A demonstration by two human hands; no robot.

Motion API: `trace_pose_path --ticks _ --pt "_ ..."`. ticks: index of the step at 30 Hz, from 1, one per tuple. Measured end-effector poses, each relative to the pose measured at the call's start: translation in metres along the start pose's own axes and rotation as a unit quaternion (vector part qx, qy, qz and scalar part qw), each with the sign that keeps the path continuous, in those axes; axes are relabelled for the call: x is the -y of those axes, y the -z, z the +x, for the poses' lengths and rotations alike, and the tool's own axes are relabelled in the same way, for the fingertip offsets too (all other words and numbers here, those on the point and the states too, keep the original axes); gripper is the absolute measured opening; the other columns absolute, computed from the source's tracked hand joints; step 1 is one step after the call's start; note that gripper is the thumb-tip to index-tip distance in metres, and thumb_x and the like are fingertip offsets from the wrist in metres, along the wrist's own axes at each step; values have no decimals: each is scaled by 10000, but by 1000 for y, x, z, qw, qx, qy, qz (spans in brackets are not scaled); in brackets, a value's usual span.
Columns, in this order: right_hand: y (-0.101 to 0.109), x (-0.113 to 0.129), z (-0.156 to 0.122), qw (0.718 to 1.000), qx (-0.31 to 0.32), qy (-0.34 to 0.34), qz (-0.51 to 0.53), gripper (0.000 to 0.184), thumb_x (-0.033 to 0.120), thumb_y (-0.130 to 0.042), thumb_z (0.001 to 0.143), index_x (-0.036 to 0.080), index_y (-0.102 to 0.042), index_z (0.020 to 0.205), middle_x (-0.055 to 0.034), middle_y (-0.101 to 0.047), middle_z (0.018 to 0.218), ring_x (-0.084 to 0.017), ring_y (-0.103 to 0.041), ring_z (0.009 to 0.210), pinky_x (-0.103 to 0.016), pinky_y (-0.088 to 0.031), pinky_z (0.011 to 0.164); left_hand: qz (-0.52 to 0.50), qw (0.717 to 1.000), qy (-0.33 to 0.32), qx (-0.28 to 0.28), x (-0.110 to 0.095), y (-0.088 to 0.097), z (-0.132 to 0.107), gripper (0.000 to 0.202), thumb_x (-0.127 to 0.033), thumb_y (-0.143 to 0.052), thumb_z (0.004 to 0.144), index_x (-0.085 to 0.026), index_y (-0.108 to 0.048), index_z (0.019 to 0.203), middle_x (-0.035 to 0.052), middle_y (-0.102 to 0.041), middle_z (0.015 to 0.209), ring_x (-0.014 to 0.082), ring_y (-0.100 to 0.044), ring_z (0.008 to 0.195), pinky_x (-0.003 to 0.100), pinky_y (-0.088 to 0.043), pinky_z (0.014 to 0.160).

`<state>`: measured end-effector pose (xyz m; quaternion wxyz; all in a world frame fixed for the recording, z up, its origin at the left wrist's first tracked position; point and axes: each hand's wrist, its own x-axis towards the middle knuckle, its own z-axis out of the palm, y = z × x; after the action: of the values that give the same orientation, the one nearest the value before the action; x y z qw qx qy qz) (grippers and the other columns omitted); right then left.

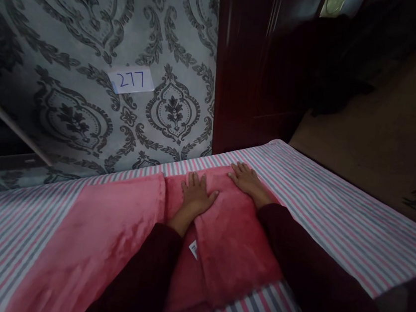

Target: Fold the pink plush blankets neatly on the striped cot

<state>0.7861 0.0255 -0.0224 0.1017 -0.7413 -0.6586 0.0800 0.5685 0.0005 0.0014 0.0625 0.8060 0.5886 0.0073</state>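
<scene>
Pink plush blanket (235, 244) lies folded across a striped bedsheet (353, 232), and we're looking right down on it! Far left, a thin white rod (11, 123) slants in against grey wallpaper (76, 26) covered in swirling dark damask shapes, with a paper label (131, 80) reading 277 stuck on it. Moving right, the blanket's soft, short pile spreads in a wide band, and a deep crease drops down the middle where the folded layers meet. Left hand (196, 197) is pressed flat on the fabric, palm down, fingers spread, gripping nothing, a dark maroon sleeve (137, 278) running up to the wrist. Just below it, a small white tag (193, 248) pokes out of the fold. Right hand (248, 178) is flat and open too, near the blanket's far edge, holding nothing, its matching sleeve (315, 268) angling in from the corner. Beyond them, pink, white and grey stripes run to the bed's corner, a glossy dark wood panel (256, 66) rises behind, and far right sits a matte brown surface (383, 136) with dark printed marks.
</scene>
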Motion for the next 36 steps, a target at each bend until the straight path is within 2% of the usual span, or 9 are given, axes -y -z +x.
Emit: trace_pose_path --ticks 9,17,21,24,28,32,36 --pt "3 4 -1 1000 1 -7 -2 707 577 -229 1069 220 -270 1678 -99 -179 1753 -287 -118 1620 -519 -183 1288 9 1000 2 -16 -2 3 0 861 -653 -315 1000 -85 -276 1646 223 -163 1736 378 -61 1626 610 -166 1269" --pt "-1 4 0 1000 -7 -2 -2 698 562 -240 1073 212 -280 1675 -106 -189 1750 -289 -124 1619 -520 -186 1286 28 999 7 -27 -2 3 -4 837 -645 -310 1005 -114 -278 1651 212 -185 1735 369 -89 1625 603 -172 1272" --pt "-3 4 0 1000 -15 -3 1 700 575 -229 1076 211 -291 1671 -120 -191 1749 -292 -124 1619 -530 -174 1284 44 999 -23 -18 -18 19 2 802 -586 -331 1017 -96 -271 1649 213 -206 1730 352 -119 1624 585 -106 1293" --pt "-4 3 1 1000 -17 3 0 685 555 -202 1084 211 -293 1669 -125 -195 1747 -294 -123 1618 -542 -177 1279 31 997 -73 5 -39 28 19 719 -498 -272 1044 -115 -260 1653 169 -217 1738 299 -152 1624 572 -130 1298" --pt "-5 2 1 1000 -19 5 5 631 460 -160 1092 249 -277 1675 -98 -206 1747 -282 -151 1615 -564 -191 1272 30 993 -114 -15 -52 13 40 658 -431 -207 1059 -155 -279 1652 128 -242 1739 270 -167 1622 592 -117 1298" --pt "-5 1 1 1000 -22 10 16 631 412 -182 1073 233 -321 1663 -106 -226 1740 -299 -167 1611 -593 -195 1269 26 995 -85 -46 -47 -8 45 708 -509 -236 1050 -131 -298 1645 164 -273 1723 306 -198 1612 575 -143 1295" --pt "-4 1 1 1000 -20 10 20 640 420 -215 1065 225 -315 1666 -105 -233 1738 -304 -172 1610 -588 -196 1270 25 996 -62 -56 -40 -11 44 761 -603 -260 1028 -142 -340 1628 182 -345 1691 343 -236 1595 583 -150 1284"
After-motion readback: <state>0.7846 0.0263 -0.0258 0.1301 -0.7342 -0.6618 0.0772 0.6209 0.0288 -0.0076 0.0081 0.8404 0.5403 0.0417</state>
